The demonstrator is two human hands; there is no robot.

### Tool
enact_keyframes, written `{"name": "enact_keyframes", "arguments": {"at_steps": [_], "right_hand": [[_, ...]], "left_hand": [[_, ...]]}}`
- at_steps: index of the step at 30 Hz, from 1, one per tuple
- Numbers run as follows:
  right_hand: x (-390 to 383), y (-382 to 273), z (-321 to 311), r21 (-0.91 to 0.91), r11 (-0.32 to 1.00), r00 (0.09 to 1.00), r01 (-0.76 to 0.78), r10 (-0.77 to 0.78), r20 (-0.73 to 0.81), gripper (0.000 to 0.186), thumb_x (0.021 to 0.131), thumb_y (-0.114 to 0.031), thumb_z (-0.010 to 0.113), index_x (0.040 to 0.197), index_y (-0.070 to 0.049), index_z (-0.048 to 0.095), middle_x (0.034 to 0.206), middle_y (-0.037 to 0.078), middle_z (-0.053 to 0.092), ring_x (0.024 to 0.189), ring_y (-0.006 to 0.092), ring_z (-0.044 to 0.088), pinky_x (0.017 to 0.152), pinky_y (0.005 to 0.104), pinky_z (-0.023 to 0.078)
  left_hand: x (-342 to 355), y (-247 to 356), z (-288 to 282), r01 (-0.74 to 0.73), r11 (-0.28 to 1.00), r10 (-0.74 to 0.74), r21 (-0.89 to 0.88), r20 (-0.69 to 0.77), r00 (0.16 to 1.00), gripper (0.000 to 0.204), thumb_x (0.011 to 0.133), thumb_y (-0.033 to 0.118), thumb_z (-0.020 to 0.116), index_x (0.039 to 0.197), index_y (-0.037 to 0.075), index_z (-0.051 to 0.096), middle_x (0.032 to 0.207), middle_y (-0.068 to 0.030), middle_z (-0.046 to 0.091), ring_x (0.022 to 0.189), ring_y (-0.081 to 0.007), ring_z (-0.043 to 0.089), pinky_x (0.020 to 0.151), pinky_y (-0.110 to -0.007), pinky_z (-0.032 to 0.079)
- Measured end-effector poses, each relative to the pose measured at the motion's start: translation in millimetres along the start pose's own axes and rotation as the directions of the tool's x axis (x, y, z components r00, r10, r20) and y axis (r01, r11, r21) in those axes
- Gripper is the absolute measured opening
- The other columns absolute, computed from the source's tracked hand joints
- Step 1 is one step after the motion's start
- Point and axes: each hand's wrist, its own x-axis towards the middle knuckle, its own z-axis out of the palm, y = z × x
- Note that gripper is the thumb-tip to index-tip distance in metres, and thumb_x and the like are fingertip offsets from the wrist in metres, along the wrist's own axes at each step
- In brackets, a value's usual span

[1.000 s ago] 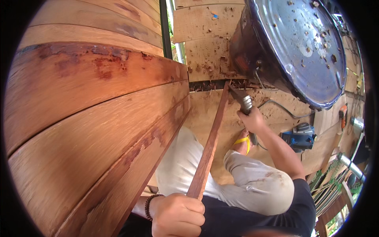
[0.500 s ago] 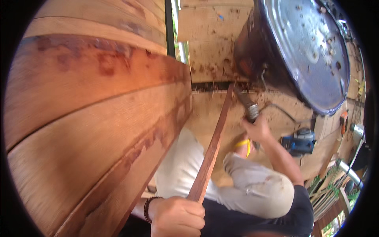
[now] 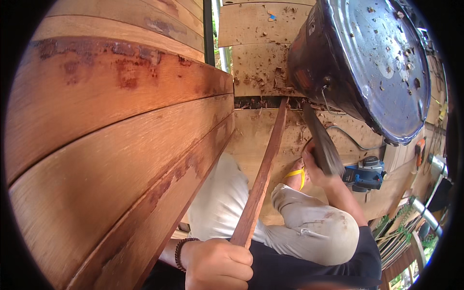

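My left hand [image 3: 218,265], with a dark bead bracelet at the wrist, is closed round the near end of a long, narrow reddish wooden strip [image 3: 258,188]. Its far end lies at a dark gap [image 3: 258,103] between floor boards, strewn with shavings. My right hand [image 3: 314,166] grips a long dark bladed tool [image 3: 320,135], blurred by motion, beside the strip's right side; its handle is mostly hidden. The blade's tip is near the gap, just left of a dark blue bucket [image 3: 389,67] with shavings on its top.
A wooden plank wall [image 3: 106,135] fills the left. At right lie a blue power planer [image 3: 365,174], a grey cord [image 3: 357,142], an orange-handled tool [image 3: 419,154], metal tubes [image 3: 425,212] and stacked thin strips [image 3: 396,241]. My bent knee [image 3: 333,237] is below the planer.
The bladed tool in my right hand has turned, its dark blade now showing broadside over the hand, which has shifted slightly right and down. My left hand still grips the strip.
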Motion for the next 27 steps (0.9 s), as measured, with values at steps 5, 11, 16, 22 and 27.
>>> {"name": "enact_keyframes", "arguments": {"at_steps": [5,11,16,22,27], "right_hand": [[33,21,18,-0.193,0.914,0.923,-0.357,0.377,0.079,0.016,0.081,-0.011,0.071,0.09,0.001,0.066,0.068,0.015,0.063,0.06,0.0311,0.065,0.059,0.0398,0.052],[12,25,12,-0.115,0.881,0.882,-0.458,0.467,0.067,0.024,0.085,-0.014,0.071,0.103,0.003,0.069,0.075,0.02,0.071,0.069,0.0325,0.071,0.065,0.0435,0.055],[28,49,14,-0.233,0.85,0.841,-0.473,0.514,0.168,0.039,0.083,-0.018,0.07,0.118,-0.001,0.066,0.086,0.023,0.072,0.079,0.0352,0.073,0.071,0.0437,0.056],[-16,35,-16,-0.132,0.829,0.808,-0.543,0.559,0.186,0.032,0.077,-0.016,0.069,0.105,-0.001,0.065,0.08,0.022,0.07,0.068,0.0364,0.067,0.066,0.0425,0.053],[-52,-39,-76,-0.147,0.984,0.978,-0.103,0.127,0.166,0.039,0.068,-0.019,0.078,0.101,-0.002,0.066,0.08,0.017,0.066,0.071,0.0372,0.065,0.067,0.0411,0.052]], "left_hand": [[3,-1,0,0.008,1.0,-0.008,0.015,-0.003,1.0,0.037,0.087,0.006,0.071,0.058,0.012,0.048,0.059,0.0004,0.038,0.046,-0.0162,0.04,0.044,-0.034,0.028],[3,-2,-2,0.013,1.0,-0.013,-0.005,0.011,1.0,0.037,0.085,0.007,0.071,0.058,0.012,0.047,0.059,0.0004,0.036,0.046,-0.0161,0.04,0.044,-0.034,0.028],[6,0,2,0.018,1.0,-0.019,0.019,0.038,0.999,0.039,0.085,0.007,0.071,0.056,0.012,0.045,0.059,0.0001,0.035,0.046,-0.0164,0.04,0.044,-0.034,0.029],[-4,5,1,0.026,0.997,-0.027,0.067,0.021,0.999,0.034,0.089,0.019,0.071,0.066,0.01,0.047,0.062,-0.0016,0.038,0.048,-0.0161,0.037,0.048,-0.034,0.03],[-6,11,6,-0.019,0.992,0.045,0.126,-0.213,0.976,0.037,0.087,0.013,0.067,0.056,0.007,0.046,0.05,-0.0013,0.045,0.039,-0.016,0.04,0.045,-0.033,0.036]]}}
